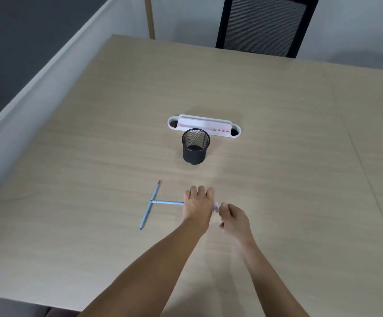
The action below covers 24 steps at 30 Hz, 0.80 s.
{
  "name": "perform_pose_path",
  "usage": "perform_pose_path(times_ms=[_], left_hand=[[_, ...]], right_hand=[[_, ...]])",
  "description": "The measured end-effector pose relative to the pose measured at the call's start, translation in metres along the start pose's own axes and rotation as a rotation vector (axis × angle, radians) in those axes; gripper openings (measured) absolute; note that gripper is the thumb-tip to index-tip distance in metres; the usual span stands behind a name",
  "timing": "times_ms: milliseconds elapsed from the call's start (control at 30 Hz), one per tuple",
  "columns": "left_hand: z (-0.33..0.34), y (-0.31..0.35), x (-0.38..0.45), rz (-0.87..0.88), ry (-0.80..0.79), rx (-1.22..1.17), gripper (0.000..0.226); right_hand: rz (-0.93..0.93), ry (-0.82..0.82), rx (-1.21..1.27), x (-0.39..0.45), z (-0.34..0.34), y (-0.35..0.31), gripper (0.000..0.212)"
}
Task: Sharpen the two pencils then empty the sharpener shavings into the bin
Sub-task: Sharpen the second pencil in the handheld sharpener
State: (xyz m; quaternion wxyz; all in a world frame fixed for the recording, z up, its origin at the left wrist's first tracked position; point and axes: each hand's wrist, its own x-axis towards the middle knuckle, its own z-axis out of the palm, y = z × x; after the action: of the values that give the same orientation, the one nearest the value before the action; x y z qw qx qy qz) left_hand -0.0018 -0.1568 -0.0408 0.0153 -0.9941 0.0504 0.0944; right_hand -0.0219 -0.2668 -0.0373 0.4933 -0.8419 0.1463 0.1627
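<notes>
Two light blue pencils lie near the table's front. One pencil rests diagonally on the wood with its red tip pointing away from me. The other pencil runs level from it to my left hand, which is closed around its right end. My right hand pinches a small pink sharpener right against my left hand; the pencil's tip is hidden there. A black mesh bin stands upright farther back, beyond both hands.
A white and pink cable port is set into the wooden table just behind the bin. A black mesh-back chair stands at the far edge. A grey partition wall runs along the left.
</notes>
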Motion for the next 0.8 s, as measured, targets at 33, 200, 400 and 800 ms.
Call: perform_pose_path(times_ms=[33,200,400,800], left_hand=[[-0.002,0.000,-0.001,-0.011,0.005,-0.016,0.047],[0.005,0.000,0.001,-0.035,0.032,-0.028,0.048],[0.008,0.000,0.005,-0.059,0.029,-0.018,0.058],[-0.004,-0.005,0.004,0.030,-0.125,0.008,0.086]], right_hand=[[-0.007,-0.010,0.011,0.008,-0.004,-0.005,0.036],[0.022,0.058,-0.007,0.061,0.000,-0.015,0.035],[0.104,0.101,-0.069,0.057,0.019,0.011,0.018],[-0.032,0.019,-0.153,0.030,-0.001,0.033,0.006]])
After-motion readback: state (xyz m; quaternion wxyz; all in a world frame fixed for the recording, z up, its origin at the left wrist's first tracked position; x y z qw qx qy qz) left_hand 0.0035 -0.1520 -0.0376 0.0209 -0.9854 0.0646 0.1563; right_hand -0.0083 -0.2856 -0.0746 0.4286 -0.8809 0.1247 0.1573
